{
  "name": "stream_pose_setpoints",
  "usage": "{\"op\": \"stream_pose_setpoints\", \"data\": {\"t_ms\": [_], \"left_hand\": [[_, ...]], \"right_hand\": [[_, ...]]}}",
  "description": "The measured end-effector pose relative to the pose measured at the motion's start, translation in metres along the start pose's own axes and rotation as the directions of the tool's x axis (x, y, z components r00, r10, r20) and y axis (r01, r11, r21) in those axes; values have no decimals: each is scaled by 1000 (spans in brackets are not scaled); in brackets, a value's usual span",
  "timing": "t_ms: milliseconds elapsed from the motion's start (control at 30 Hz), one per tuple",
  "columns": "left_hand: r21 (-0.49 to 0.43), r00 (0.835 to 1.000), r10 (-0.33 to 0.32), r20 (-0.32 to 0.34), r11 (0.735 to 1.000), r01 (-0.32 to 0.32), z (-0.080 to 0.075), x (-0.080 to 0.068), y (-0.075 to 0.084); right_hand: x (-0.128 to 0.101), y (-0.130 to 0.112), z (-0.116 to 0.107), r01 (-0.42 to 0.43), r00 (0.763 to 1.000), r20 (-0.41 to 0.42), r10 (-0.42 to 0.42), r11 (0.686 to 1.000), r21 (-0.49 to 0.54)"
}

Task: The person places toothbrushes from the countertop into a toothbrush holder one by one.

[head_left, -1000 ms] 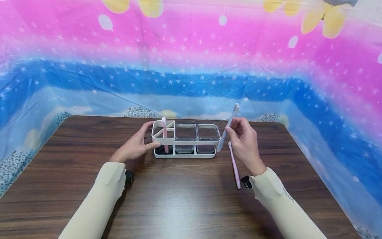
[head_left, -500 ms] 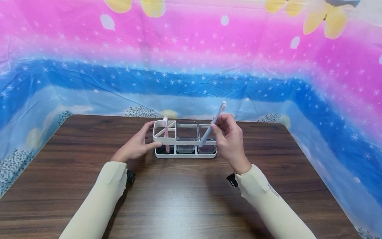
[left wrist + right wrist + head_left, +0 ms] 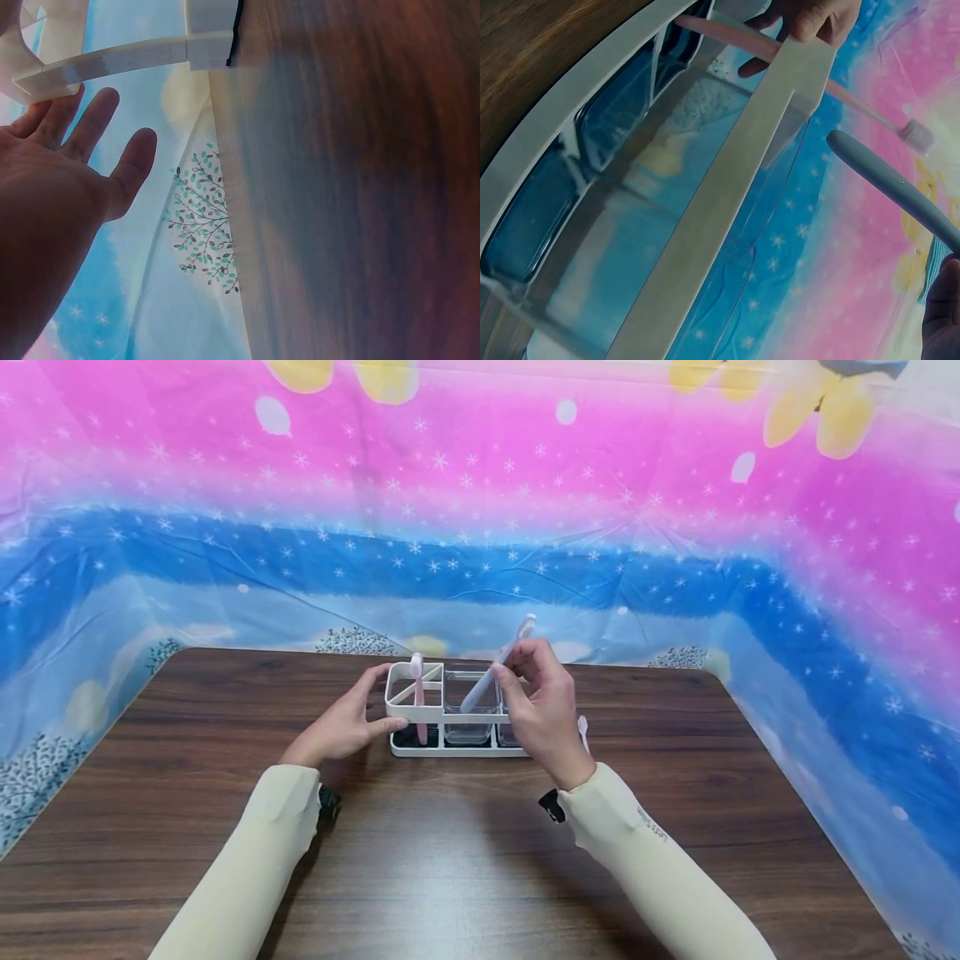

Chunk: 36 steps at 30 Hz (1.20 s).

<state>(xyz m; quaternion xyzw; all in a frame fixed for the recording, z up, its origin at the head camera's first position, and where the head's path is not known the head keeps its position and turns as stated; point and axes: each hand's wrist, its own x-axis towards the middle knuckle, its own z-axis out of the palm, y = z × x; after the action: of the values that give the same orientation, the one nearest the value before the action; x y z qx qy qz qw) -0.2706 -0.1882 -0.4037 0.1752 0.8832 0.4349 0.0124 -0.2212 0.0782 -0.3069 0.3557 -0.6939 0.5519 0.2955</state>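
Right hand point(image 3: 542, 710) pinches a grey toothbrush point(image 3: 497, 663) tilted over the middle clear cup of the white rack point(image 3: 442, 717), bristles toward 1 o'clock. Left hand point(image 3: 341, 727) fingers curl narrow on the rack's 9 o'clock end, beside a pink toothbrush point(image 3: 417, 693).

The only writing in view is a short line of small dark print on the pale right sleeve point(image 3: 651, 837) in the head view, running along the forearm; it is too small and blurred to read. In the right wrist view, a tiny mark sits on the handle of the grey toothbrush point(image 3: 889, 178), also too faint to make out. The white organizer point(image 3: 442, 714), the pink toothbrush point(image 3: 417, 689) and the patterned backdrop point(image 3: 480, 527) show no readable letters, numbers or brand names.
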Motion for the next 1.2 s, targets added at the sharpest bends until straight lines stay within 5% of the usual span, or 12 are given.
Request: {"op": "stream_pose_setpoints", "data": {"t_ms": [500,1200], "left_hand": [[-2,1000,3,0,1000,-3,1,1,-1],[-14,1000,19,-8,1000,-19,1,2,-2]], "right_hand": [[-2,33,25,66,997,47,-66,998,-6],[-10,55,45,-112,970,194,145,979,-173]]}}
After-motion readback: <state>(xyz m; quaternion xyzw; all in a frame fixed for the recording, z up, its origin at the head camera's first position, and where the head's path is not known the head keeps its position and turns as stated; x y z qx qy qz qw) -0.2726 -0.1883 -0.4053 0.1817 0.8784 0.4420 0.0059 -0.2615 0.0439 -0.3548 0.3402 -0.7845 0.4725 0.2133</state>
